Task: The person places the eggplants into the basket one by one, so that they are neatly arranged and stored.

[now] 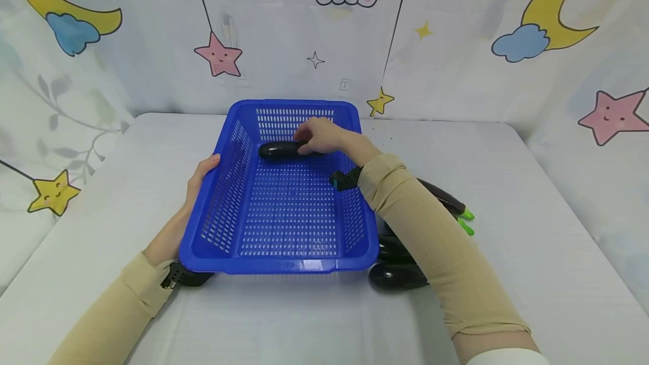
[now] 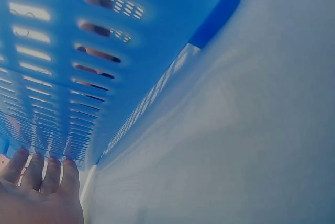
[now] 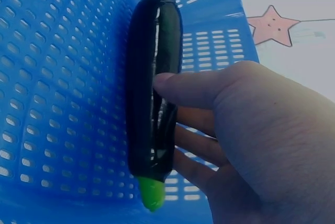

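Observation:
A blue plastic basket (image 1: 299, 266) with slotted walls and floor stands in front of me in the head view. My left hand (image 1: 200, 176) holds it by its left side; the left wrist view shows the fingers (image 2: 51, 176) against the slotted outer surface. Inside, near the far wall, lies a dark, glossy eggplant (image 1: 278, 151) with a bright green stem end (image 3: 152, 194). My right hand (image 1: 324, 135) reaches over the basket's right rim and grips this eggplant, thumb across its top and the other fingers along its side.
Several more eggplants (image 1: 398, 276) lie on the white table (image 1: 532, 230) right of the basket, partly hidden under my right forearm. Green stems of two stick out beyond the sleeve. Behind the table hangs a printed cloth (image 1: 284, 21) with stars and moons.

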Available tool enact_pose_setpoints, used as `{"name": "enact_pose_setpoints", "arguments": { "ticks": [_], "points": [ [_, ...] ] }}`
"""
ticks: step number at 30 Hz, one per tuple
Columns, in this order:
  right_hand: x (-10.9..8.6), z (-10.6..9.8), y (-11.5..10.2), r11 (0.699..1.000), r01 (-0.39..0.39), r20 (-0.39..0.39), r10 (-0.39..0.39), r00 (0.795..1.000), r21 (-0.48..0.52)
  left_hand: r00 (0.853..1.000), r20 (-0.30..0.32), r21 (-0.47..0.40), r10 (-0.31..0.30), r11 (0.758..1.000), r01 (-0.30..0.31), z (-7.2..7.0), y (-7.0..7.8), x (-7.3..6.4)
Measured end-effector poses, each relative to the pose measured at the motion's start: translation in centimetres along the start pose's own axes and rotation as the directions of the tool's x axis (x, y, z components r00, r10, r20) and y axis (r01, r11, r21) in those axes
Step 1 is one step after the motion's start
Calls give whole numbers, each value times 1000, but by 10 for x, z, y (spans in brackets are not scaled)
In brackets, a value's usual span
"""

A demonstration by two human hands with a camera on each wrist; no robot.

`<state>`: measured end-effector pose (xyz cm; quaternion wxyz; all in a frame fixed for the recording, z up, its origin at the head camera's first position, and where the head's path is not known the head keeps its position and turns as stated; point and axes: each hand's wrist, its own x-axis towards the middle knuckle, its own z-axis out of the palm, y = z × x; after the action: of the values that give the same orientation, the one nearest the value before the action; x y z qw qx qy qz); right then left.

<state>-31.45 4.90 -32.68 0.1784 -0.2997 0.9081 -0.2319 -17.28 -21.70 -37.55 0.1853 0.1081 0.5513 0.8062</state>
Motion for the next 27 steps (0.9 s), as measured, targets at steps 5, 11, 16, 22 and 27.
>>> {"name": "enact_pose_setpoints", "arguments": {
  "ticks": [5,11,16,22,27],
  "points": [
    [0,0,-1,1000,12,5,-12,1000,4,1000,-4,4,-8,1000,8,0,0,0],
    [-2,0,-2,1000,23,19,-24,1000,15,1000,7,10,-14,1000,14,1,1,-1],
    [-1,1,-1,999,27,34,-28,999,22,1000,9,25,-13,1000,13,2,2,-1],
    [1,1,0,999,26,51,-28,998,44,1000,10,15,-5,1000,5,2,2,-1],
    [0,1,-1,997,27,50,-31,998,79,1000,11,5,-11,1000,11,3,2,-2]
  ]
}}
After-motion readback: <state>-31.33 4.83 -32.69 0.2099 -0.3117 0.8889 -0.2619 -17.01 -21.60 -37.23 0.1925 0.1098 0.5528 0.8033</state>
